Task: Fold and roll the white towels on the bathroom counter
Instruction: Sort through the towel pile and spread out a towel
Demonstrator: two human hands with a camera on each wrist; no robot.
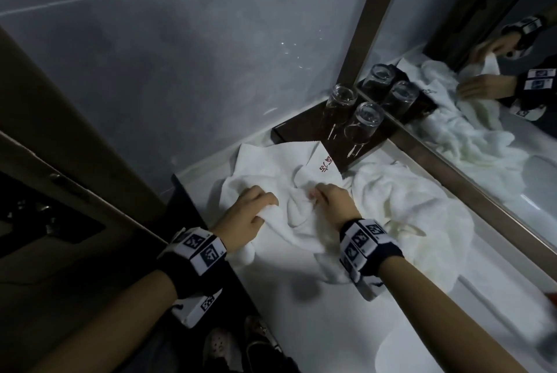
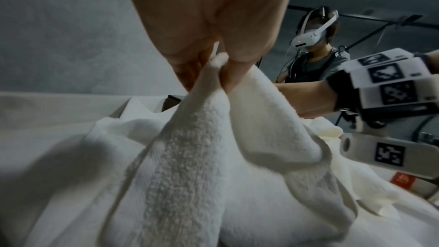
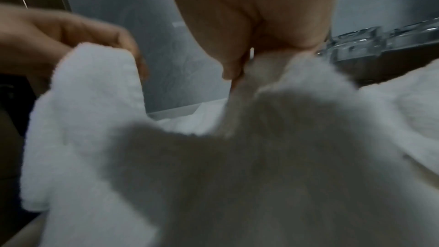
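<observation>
Both forearms reach forward side by side, each wrist banded. The left grip (image 1: 247,212) has fingers curled, pinching cloth. Just beside it, the right grip (image 1: 331,203) pinches likewise, knuckles up.

A crumpled towel (image 1: 271,167) lies on the counter (image 1: 301,312), and every place here is told from it. Behind it and to the right stands a tray (image 1: 289,133) carrying two upturned glasses (image 1: 363,121), with the mirror (image 1: 482,101) running along the right. A second towel (image 1: 422,213) is heaped just to its right, touching it, and the wall (image 1: 180,56) rises behind.
</observation>
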